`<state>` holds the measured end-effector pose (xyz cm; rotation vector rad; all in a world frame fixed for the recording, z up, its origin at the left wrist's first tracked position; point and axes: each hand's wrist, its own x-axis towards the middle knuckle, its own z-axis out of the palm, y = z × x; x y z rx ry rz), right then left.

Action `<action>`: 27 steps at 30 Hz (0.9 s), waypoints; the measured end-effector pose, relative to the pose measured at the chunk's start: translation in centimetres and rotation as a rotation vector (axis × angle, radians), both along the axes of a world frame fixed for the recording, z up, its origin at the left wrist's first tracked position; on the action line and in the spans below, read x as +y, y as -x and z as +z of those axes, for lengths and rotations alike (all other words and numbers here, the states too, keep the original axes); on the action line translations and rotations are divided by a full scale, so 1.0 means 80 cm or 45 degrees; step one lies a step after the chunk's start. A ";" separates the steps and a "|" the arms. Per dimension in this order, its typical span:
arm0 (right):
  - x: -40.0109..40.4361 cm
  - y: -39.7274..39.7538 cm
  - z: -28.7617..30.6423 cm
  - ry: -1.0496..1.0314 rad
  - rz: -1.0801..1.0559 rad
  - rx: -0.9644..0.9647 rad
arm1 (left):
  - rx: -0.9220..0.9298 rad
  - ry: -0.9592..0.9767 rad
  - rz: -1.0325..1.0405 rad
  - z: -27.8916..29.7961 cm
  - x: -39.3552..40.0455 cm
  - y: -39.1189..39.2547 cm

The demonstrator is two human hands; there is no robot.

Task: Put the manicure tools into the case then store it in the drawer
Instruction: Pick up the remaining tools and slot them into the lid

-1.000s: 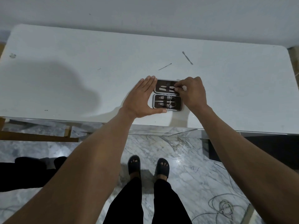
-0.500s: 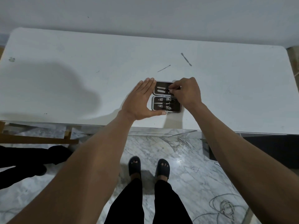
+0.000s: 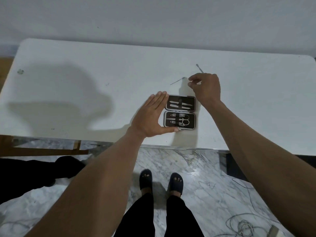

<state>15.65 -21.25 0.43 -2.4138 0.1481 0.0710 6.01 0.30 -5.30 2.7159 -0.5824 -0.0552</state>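
Right hand: right hand [image 3: 206, 88] hovered past the case's far right corner, fingers curled, thumb and forefinger tips near each other; nothing seen between them.
Left hand: left hand [image 3: 151, 115] lay flat, fingers straight and together along the case's left edge, thumb stretched under its near edge; it braced the case and gripped nothing.
Case: case [image 3: 180, 114] lay open and flat on the table, near the front edge, between the two hands; dark lining, grey rim.
Far half: held thin metal tools [image 3: 181, 105] under a strap.
Near half: held scissors [image 3: 185, 119], clippers and a file under a strap; small details too fine to tell.
Loose pick: pick [image 3: 177, 81] lay on the table beyond the case, slanted, its far end just left of the right fingertips; touching or not, could not tell.
Loose pusher: pusher [image 3: 199, 68] lay farther back, slanted, its near end hidden behind the right hand.
Table: white table [image 3: 85, 69] stood against a pale wall, big soft shadow on its left part.
Floor: marble floor [image 3: 201, 170], cables [image 3: 242, 224] at lower right.
Person: black trousers, dark slippers [image 3: 160, 181] below the table edge.
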 end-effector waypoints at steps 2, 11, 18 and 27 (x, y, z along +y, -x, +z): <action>0.007 -0.010 -0.005 -0.021 0.007 -0.017 | 0.006 -0.007 0.000 0.000 0.000 -0.001; 0.018 -0.034 -0.024 0.070 0.067 -0.052 | 0.033 0.003 0.022 0.004 0.001 0.000; 0.020 -0.038 -0.030 0.309 0.127 -0.080 | 0.044 0.001 0.022 0.004 0.000 -0.001; 0.036 -0.027 -0.033 0.830 0.299 -0.017 | 0.030 -0.013 0.022 0.004 -0.001 0.000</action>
